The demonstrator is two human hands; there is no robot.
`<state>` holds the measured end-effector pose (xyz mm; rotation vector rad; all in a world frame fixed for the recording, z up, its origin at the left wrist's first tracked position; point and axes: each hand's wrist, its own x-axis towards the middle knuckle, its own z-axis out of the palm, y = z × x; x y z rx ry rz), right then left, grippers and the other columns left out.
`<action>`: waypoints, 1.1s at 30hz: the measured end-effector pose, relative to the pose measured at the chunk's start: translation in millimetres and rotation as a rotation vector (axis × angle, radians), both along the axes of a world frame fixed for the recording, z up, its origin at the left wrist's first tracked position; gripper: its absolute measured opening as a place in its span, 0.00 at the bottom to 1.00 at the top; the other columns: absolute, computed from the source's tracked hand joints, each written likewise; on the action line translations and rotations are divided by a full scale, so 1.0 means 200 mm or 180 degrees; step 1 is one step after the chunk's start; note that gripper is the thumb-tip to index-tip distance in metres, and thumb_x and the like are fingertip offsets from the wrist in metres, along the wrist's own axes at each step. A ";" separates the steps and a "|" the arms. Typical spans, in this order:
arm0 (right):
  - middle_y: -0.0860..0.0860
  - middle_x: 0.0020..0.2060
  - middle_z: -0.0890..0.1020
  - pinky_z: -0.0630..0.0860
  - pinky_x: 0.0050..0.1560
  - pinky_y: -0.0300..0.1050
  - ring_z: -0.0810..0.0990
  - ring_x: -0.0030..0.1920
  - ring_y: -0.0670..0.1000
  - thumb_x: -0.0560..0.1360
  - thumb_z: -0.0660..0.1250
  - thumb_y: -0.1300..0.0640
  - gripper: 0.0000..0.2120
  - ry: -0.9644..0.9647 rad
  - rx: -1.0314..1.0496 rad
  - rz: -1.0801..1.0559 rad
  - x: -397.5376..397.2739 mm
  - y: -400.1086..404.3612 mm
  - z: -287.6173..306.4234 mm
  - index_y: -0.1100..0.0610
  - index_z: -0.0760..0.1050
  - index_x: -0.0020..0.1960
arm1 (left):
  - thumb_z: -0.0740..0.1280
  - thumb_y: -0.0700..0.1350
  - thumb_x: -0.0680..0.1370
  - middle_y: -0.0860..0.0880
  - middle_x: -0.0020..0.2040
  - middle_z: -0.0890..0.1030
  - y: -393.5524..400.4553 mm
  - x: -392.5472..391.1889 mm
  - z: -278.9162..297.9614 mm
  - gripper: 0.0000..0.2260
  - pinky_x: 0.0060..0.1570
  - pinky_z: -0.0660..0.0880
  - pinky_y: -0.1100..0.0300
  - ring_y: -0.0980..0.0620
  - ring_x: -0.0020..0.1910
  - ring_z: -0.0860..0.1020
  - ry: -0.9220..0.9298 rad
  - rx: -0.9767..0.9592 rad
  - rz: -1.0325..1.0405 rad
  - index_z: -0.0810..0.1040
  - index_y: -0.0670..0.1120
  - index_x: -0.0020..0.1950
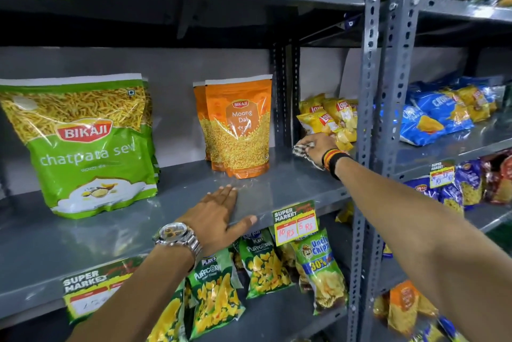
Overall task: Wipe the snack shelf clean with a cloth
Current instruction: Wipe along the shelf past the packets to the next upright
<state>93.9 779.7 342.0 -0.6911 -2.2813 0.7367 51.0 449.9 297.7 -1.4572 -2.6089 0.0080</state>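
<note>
The grey metal snack shelf [288,183] runs across the middle of the head view. My right hand [318,145] reaches to its far right back corner and presses a checked cloth [303,153] onto the shelf beside the yellow Lay's packets [329,120]. My left hand [219,217] lies flat on the front edge of the shelf, fingers spread, holding nothing. Orange Moong Dal pouches [238,128] stand between the two hands. A large green Bikaji sev bag [88,145] stands at the left.
A perforated grey upright [368,125] rises just right of my right wrist. Price tags [296,221] hang from the shelf edge. Puffcorn and chips packets [263,269] fill the shelf below. Blue snack bags [435,120] lie in the neighbouring bay.
</note>
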 end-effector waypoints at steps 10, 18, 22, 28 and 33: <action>0.54 0.63 0.81 0.70 0.61 0.38 0.77 0.64 0.55 0.78 0.65 0.61 0.15 -0.0961 0.0364 0.0714 -0.27 0.07 -0.02 0.57 0.79 0.63 | 0.42 0.73 0.74 0.47 0.83 0.48 0.01 -0.03 -0.01 0.44 0.74 0.43 0.60 0.51 0.81 0.50 -0.0014 0.0084 -0.0027 0.43 0.47 0.82; 0.46 0.64 0.79 0.71 0.67 0.37 0.76 0.63 0.40 0.79 0.65 0.63 0.15 -0.0996 0.0255 0.1990 0.24 -0.28 0.01 0.53 0.80 0.62 | 0.42 0.73 0.74 0.45 0.83 0.50 0.00 -0.03 -0.03 0.45 0.77 0.47 0.56 0.49 0.81 0.51 0.0009 0.0107 -0.0091 0.45 0.45 0.82; 0.42 0.61 0.81 0.75 0.53 0.27 0.80 0.54 0.33 0.77 0.67 0.63 0.14 -0.1012 0.0003 0.2079 0.36 -0.27 0.11 0.52 0.81 0.61 | 0.43 0.72 0.76 0.45 0.83 0.49 0.01 -0.04 -0.03 0.43 0.77 0.46 0.55 0.49 0.81 0.50 0.0002 0.0099 -0.0108 0.45 0.44 0.82; 0.53 0.58 0.83 0.74 0.61 0.42 0.79 0.61 0.53 0.76 0.64 0.68 0.15 -0.0290 0.0222 0.0621 -0.06 0.03 0.06 0.56 0.83 0.56 | 0.39 0.75 0.73 0.46 0.83 0.48 0.01 -0.05 -0.04 0.47 0.77 0.45 0.56 0.50 0.81 0.49 -0.0032 0.0130 -0.0081 0.44 0.46 0.82; 0.55 0.58 0.83 0.74 0.54 0.40 0.80 0.59 0.56 0.77 0.65 0.62 0.12 -0.0561 0.0159 0.0236 -0.38 0.13 0.00 0.56 0.82 0.58 | 0.41 0.75 0.74 0.49 0.83 0.45 0.00 -0.06 -0.05 0.45 0.78 0.42 0.56 0.53 0.81 0.46 -0.0110 0.0228 -0.0082 0.41 0.48 0.82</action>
